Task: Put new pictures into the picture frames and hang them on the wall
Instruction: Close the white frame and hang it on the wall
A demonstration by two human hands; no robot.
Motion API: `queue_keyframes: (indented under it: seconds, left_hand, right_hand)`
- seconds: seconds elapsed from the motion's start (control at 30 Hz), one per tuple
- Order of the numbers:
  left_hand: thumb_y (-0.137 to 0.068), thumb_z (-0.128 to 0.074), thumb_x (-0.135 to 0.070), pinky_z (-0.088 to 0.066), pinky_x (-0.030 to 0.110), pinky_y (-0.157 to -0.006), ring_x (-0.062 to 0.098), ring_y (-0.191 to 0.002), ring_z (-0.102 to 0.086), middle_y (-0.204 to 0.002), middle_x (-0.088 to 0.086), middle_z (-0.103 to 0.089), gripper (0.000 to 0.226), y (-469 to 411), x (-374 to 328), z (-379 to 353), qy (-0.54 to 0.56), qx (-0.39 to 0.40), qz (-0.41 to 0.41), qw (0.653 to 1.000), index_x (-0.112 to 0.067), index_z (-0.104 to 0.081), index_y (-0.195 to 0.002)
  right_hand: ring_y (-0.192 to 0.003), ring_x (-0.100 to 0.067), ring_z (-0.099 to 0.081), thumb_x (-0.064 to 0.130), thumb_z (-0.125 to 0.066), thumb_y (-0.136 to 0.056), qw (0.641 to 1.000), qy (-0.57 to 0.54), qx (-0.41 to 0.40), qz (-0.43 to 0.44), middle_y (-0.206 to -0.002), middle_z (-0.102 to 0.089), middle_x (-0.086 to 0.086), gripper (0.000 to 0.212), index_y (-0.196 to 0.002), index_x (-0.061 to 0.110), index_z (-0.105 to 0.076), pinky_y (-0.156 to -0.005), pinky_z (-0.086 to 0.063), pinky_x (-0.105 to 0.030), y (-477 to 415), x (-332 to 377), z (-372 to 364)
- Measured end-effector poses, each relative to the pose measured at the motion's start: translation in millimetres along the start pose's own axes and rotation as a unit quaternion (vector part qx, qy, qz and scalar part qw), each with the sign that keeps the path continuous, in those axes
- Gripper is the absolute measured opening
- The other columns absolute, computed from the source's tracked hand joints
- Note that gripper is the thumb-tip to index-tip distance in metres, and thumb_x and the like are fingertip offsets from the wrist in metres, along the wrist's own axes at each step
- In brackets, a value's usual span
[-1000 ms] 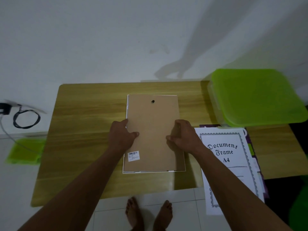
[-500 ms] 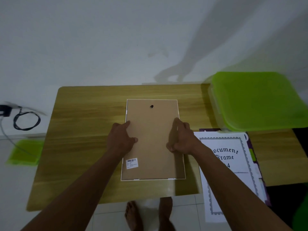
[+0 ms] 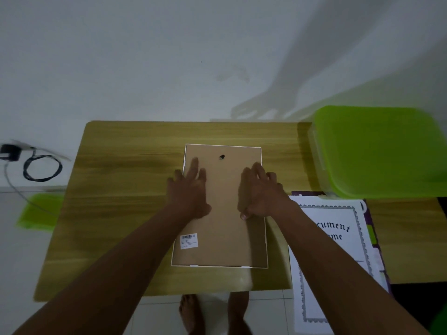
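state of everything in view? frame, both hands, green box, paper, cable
frame: face down on the table, brown back up
left hand: flat on the frame, fingers spread
right hand: flat on the frame by its right edge, fingers straight
green box: lid on
paper: face up, overhanging the table's front edge
cable: coiled on the floor

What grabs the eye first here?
The picture frame lies face down in the middle of the wooden table, brown backing up, with the left hand and right hand laid on it, fingers straight. Next comes the bright green-lidded container at the table's far right corner. The "Document Frame" sheet lies in front of it, overhanging the near edge.
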State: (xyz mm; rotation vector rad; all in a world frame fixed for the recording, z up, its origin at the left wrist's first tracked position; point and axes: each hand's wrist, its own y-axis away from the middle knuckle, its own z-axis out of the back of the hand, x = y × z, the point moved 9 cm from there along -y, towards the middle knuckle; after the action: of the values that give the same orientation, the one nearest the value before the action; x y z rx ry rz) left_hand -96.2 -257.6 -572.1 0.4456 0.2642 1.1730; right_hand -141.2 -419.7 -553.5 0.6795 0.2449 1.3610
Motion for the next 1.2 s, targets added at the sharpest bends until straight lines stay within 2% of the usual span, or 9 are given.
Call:
queue_keyframes:
  seconds: [0.1,0.27,0.43,0.57,0.73,0.9,1.03,1.13,1.2]
  left_hand:
    - [-0.078,-0.067,-0.049,-0.012,0.057,-0.116,0.039,-0.147,0.002,-0.161,0.010,0.001,0.098,-8.5,-16.2,5.7,-0.048,-0.015,-0.071,0.996,-0.005,-0.018,-0.151]
    - [-0.074,-0.074,-0.041,-0.013,0.059,-0.116,0.037,-0.148,0.001,-0.161,0.009,0.014,0.119,-18.5,-17.5,2.9,0.015,0.004,-0.095,0.995,-0.018,0.012,-0.153]
    - [-0.063,-0.077,-0.061,-0.020,0.047,-0.117,0.034,-0.146,-0.012,-0.161,0.011,-0.008,0.117,-31.8,-16.6,18.4,-0.015,-0.037,-0.126,0.991,-0.019,-0.015,-0.153]
    - [-0.064,-0.072,-0.068,-0.007,0.046,-0.120,0.029,-0.149,0.010,-0.160,0.012,0.017,0.129,-41.0,-2.6,4.3,0.030,0.013,-0.109,0.994,-0.019,0.006,-0.154]
    - [-0.065,-0.064,-0.076,-0.004,0.051,-0.119,0.031,-0.149,0.006,-0.161,0.014,0.015,0.128,-48.0,-2.5,9.9,-0.045,0.007,-0.112,0.993,-0.017,0.009,-0.154]
    - [-0.071,-0.062,-0.072,-0.003,0.051,-0.120,0.032,-0.148,0.013,-0.159,0.015,0.020,0.124,-43.7,-5.8,3.6,-0.028,0.011,-0.111,0.993,-0.015,0.012,-0.153]
    - [-0.083,-0.054,-0.066,0.000,0.049,-0.120,0.028,-0.148,0.015,-0.160,0.012,0.019,0.108,-29.1,-2.7,-3.9,0.003,-0.004,-0.116,0.993,-0.016,0.010,-0.153]
    - [-0.092,-0.043,-0.059,-0.001,0.046,-0.120,0.027,-0.149,0.009,-0.162,0.012,0.012,0.090,-6.5,-8.2,-11.2,-0.010,-0.032,-0.142,0.989,-0.013,0.003,-0.154]
    - [-0.089,-0.043,-0.064,-0.001,0.046,-0.121,0.027,-0.149,0.009,-0.161,0.013,0.012,0.094,8.5,-9.9,-18.5,0.005,-0.045,-0.156,0.987,-0.012,0.001,-0.154]
  right_hand:
    - [-0.148,-0.042,0.002,0.034,-0.091,-0.060,1.000,0.018,0.015,0.004,-0.163,0.009,-0.006,0.125,-0.152,0.008,-0.009,-0.118,-0.013,-0.057,-7.4,1.0,-1.8]
    - [-0.140,-0.043,-0.016,0.058,-0.087,-0.052,0.998,0.037,-0.046,0.035,-0.151,-0.019,-0.011,0.123,-0.146,0.022,-0.016,-0.113,-0.019,-0.059,-21.8,4.4,14.4]
    - [-0.150,-0.038,0.010,0.060,-0.087,-0.052,0.995,0.072,-0.007,0.071,-0.164,0.010,-0.007,0.135,-0.152,0.016,-0.008,-0.117,-0.003,-0.064,-43.1,9.8,10.8]
    - [-0.150,-0.039,0.006,0.059,-0.088,-0.050,0.994,0.082,-0.004,0.076,-0.164,0.005,-0.007,0.138,-0.153,0.019,-0.005,-0.117,-0.006,-0.062,-49.7,7.6,12.9]
    - [-0.149,-0.036,0.017,0.054,-0.090,-0.052,0.997,0.028,0.012,0.077,-0.164,0.018,-0.006,0.146,-0.156,0.022,0.007,-0.119,-0.003,-0.054,-54.2,4.9,5.5]
    - [-0.150,-0.032,0.016,0.049,-0.092,-0.052,0.996,-0.030,-0.006,0.084,-0.165,0.015,-0.006,0.134,-0.152,0.018,-0.009,-0.121,-0.006,-0.051,-49.1,1.5,6.2]
    - [-0.152,-0.030,0.011,0.055,-0.086,-0.060,0.996,-0.037,-0.050,0.064,-0.165,0.010,-0.008,0.130,-0.155,0.018,-0.005,-0.122,-0.003,-0.052,-31.6,-7.2,2.3]
    - [-0.152,-0.031,0.001,0.051,-0.074,-0.080,0.993,-0.013,-0.088,0.080,-0.165,0.000,-0.011,0.104,-0.155,0.012,-0.012,-0.122,-0.010,-0.053,-8.1,-4.2,-3.7]
    - [-0.152,-0.030,-0.001,0.050,-0.066,-0.087,0.990,0.010,-0.094,0.108,-0.165,-0.004,-0.012,0.091,-0.154,0.012,-0.018,-0.121,-0.013,-0.054,6.1,0.4,-14.5]
